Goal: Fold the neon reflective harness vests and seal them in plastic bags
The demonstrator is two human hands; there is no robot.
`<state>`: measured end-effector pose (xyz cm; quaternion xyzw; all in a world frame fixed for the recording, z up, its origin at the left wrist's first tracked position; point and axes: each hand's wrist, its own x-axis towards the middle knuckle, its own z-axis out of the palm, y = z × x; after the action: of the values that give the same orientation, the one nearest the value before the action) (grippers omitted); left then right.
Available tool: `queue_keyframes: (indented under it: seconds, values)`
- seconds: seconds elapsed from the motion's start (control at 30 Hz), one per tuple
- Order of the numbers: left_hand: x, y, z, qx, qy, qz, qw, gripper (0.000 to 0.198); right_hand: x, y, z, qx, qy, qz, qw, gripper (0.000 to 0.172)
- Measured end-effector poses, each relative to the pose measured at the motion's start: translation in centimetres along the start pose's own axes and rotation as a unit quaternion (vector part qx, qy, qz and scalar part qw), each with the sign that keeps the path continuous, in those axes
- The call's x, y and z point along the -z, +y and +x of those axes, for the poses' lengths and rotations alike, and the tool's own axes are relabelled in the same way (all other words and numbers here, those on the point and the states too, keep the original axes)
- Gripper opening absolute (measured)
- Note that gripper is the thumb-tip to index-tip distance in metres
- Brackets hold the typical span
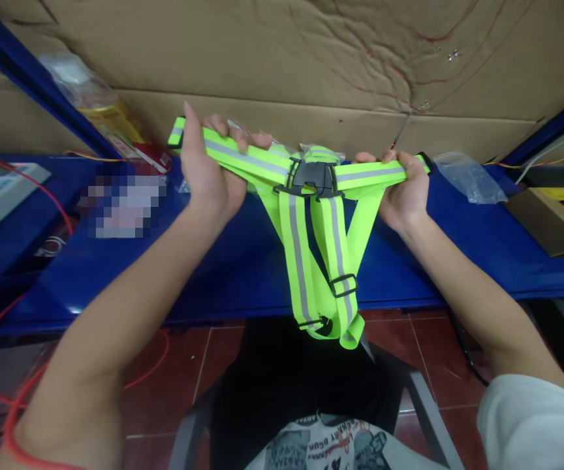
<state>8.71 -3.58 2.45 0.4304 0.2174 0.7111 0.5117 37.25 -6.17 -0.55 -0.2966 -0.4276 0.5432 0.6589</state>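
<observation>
A neon yellow-green reflective vest, made of elastic straps with grey stripes, is stretched out in front of me. My left hand grips the left end of its waist belt, thumb across the front. At the other end of the belt, my right hand holds it between thumb and fingers. A black side-release buckle joins the belt in the middle. From there the shoulder straps hang down in loops, with a black slider on one of them. Some clear plastic shows behind the belt.
A blue table lies beneath, backed by cardboard. At left are a plastic bottle and a red hose. A clear plastic bag and an open cardboard box are at right.
</observation>
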Motion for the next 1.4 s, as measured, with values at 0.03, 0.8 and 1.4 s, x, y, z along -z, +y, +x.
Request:
queue_keyframes:
  seconds: [0.03,0.8,1.4]
  values:
    - [0.0,-0.2,0.0,0.001,0.014,-0.009,1.000,0.069,-0.2,0.2,-0.1,-0.009,0.004,0.004,1.000,0.054]
    - [1.6,-6.3,-5.6,-0.138,-0.425,0.613,0.652,0.090,-0.7,1.8,-3.0,0.113,-0.216,-0.487,0.839,0.077]
    - [2.2,-5.4,-4.6,-0.210,-0.395,0.521,0.727,0.058,1.7,0.2,-1.0,0.125,-0.279,-0.598,0.741,0.051]
